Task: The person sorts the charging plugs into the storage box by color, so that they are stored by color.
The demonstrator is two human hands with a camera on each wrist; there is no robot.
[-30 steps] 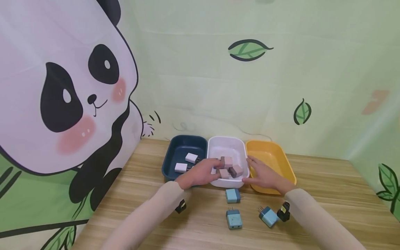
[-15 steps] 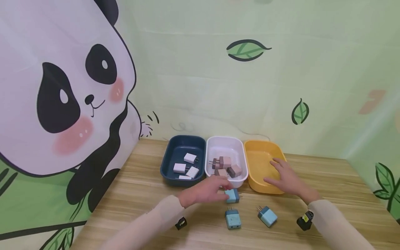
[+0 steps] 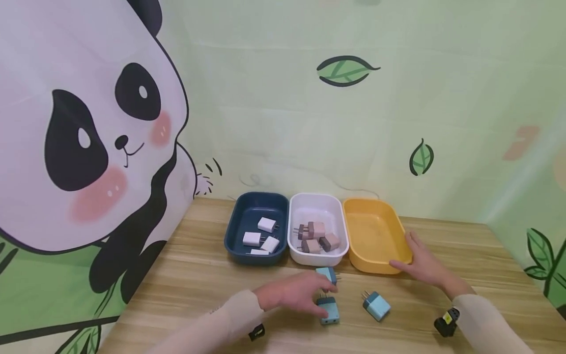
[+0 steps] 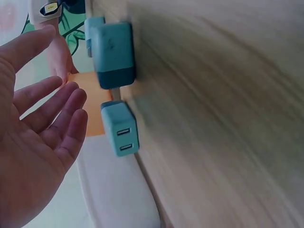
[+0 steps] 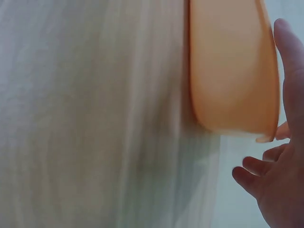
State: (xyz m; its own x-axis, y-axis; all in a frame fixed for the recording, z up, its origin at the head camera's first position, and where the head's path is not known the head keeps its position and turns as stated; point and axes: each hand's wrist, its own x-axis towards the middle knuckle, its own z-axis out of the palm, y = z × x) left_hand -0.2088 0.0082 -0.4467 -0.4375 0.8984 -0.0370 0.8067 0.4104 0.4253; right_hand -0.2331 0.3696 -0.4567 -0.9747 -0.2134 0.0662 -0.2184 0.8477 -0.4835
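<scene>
Three light-blue chargers lie on the table: a nearer charger (image 3: 328, 311), a charger (image 3: 325, 275) behind it, and one (image 3: 377, 307) to the right. My left hand (image 3: 300, 292) is over the two left ones, partly covering them. In the left wrist view its fingers (image 4: 50, 118) are loosely spread and hold nothing; a charger with two ports (image 4: 118, 128) is close by. My right hand (image 3: 426, 265) is at the near right corner of the yellow tray (image 3: 376, 231). Its thumb and fingers are spread along the rim, relaxed, appearing to touch it.
A navy tray (image 3: 229, 241) with several white chargers stands at the left of the row. The white tray (image 3: 340, 221) in the middle has several pink chargers. Behind the wooden table (image 3: 185, 305) hangs a panda-print cloth (image 3: 283, 123).
From the white tray, my left hand has come back toward me over the blue chargers. My right hand has moved right, from the white tray's rim to the yellow tray's right corner.
</scene>
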